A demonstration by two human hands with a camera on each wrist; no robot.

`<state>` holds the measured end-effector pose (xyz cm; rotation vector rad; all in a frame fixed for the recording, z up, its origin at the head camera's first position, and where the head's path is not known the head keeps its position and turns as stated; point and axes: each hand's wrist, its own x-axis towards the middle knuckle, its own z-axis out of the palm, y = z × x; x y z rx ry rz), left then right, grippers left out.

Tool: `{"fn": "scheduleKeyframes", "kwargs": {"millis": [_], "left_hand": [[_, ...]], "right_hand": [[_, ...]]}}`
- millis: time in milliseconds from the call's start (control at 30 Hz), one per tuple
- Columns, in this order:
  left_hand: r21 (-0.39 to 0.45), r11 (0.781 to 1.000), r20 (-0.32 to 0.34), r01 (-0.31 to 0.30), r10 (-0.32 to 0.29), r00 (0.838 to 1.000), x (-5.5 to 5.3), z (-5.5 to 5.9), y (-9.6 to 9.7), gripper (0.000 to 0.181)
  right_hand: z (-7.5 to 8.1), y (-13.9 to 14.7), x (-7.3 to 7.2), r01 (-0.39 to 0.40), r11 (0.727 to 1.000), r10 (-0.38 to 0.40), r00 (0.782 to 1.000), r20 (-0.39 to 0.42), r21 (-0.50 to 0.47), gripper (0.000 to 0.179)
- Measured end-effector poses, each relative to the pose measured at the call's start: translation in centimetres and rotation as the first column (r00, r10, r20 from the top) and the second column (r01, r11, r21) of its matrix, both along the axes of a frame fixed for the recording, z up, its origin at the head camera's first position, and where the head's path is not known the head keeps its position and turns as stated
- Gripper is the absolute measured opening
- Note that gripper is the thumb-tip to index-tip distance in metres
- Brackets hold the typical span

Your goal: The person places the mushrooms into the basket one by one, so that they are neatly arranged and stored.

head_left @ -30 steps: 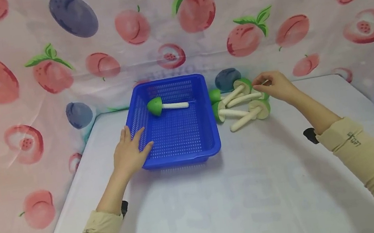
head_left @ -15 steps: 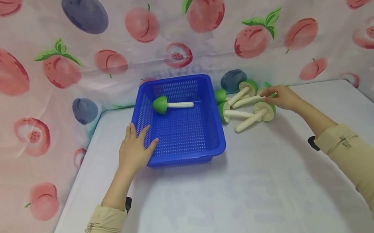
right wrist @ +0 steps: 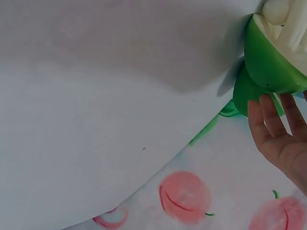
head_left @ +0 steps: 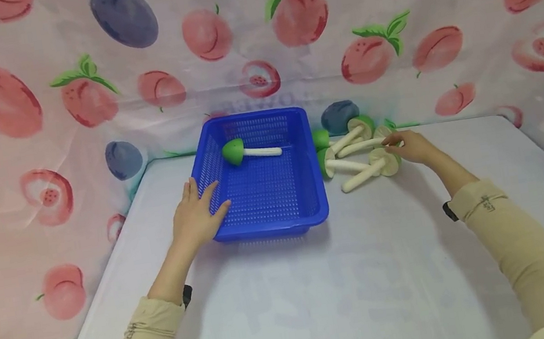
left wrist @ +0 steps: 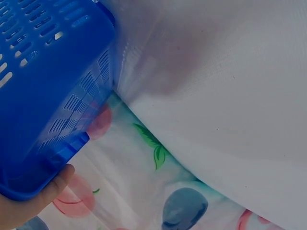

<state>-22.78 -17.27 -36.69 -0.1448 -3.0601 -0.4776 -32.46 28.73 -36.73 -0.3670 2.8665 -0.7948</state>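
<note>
My left hand [head_left: 193,217] rests spread over the left rim of a blue plastic basket [head_left: 273,229]. In the left wrist view, a finger [left wrist: 61,180] lies along the basket rim. Inside the basket lies one toy mushroom [head_left: 263,152] with a green cap and a pale stem. My right hand [head_left: 412,147] is at the right side of a pile of similar mushrooms, fingertips right at the cap of the front mushroom [head_left: 364,176]. The right wrist view has its fingers [right wrist: 272,115] loosely extended just below a green cap [right wrist: 273,62].
Several more mushrooms, among them one at the back [head_left: 361,125] and one beside the basket [head_left: 348,166], lie crossed against each other. A white-covered table [head_left: 373,283] carries everything. Behind it hangs a fruit-print cloth [head_left: 311,81].
My right hand has come down from above the back of the pile to the front mushroom's cap. The left hand stays on the basket rim. The head view shifted slightly.
</note>
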Motion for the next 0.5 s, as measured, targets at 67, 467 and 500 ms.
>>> {"fn": "scheduleKeyframes", "kwargs": {"millis": [67, 467, 500], "left_hand": [[0.005, 1.0, -0.001, 0.001, -0.001, 1.0, 0.0, -0.12, -0.05, 0.063], [0.009, 1.0, 0.001, -0.011, 0.011, 1.0, -0.04, -0.26, -0.09, 0.064], [0.009, 1.0, 0.0, -0.011, 0.011, 1.0, -0.03, -0.25, -0.05, 0.064]], "right_hand": [[-0.19, 0.12, -0.05, -0.01, 1.0, 0.01, 1.0, 0.013, 0.006, 0.04], [-0.64, 0.24, -0.36, -0.013, 0.999, 0.015, 0.998, 0.064, -0.03, 0.041], [-0.63, 0.38, -0.34, -0.015, 0.999, 0.018, 0.997, 0.075, -0.036, 0.041]]}}
